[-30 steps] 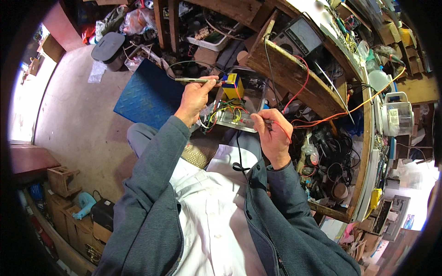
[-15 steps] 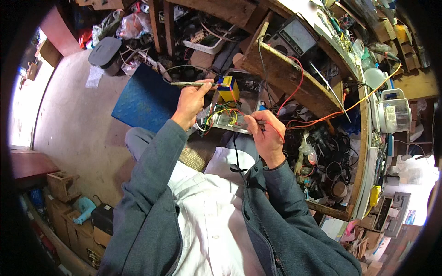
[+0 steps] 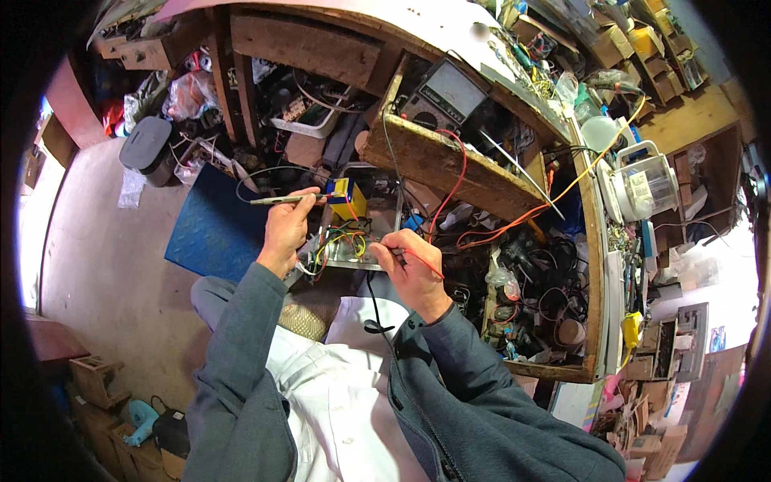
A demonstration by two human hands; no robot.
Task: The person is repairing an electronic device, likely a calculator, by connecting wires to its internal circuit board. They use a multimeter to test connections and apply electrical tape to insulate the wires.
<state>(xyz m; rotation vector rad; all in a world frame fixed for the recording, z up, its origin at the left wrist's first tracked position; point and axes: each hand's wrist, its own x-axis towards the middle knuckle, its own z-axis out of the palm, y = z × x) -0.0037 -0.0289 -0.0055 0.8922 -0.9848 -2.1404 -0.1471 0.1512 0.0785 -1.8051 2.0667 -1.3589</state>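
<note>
My left hand (image 3: 285, 233) is closed on a slim, pen-like test probe (image 3: 273, 199) with a dark cable looping from its back end. The probe's front end is at a yellow and blue transformer (image 3: 350, 202), though contact cannot be made out. That transformer stands in an open metal case (image 3: 353, 265) by my lap, among yellow, red and green wires (image 3: 347, 241). Over the near right corner of the case, my right hand (image 3: 418, 273) pinches a test probe with a red lead (image 3: 427, 263); its tip is hard to see. A black cable (image 3: 371, 301) hangs below.
An analog multimeter (image 3: 446, 92) sits in a wooden tray (image 3: 458, 165) ahead. A blue sheet (image 3: 215, 229) lies to the left. At right, a wooden-framed bin (image 3: 590, 321) holds tangled cables and parts. A clear plastic jug (image 3: 642, 189) stands on the cluttered bench.
The view has shifted, so the scene sits further left and lower, with more of the bench showing. Both hands keep their grips and stay near the same places at the case.
</note>
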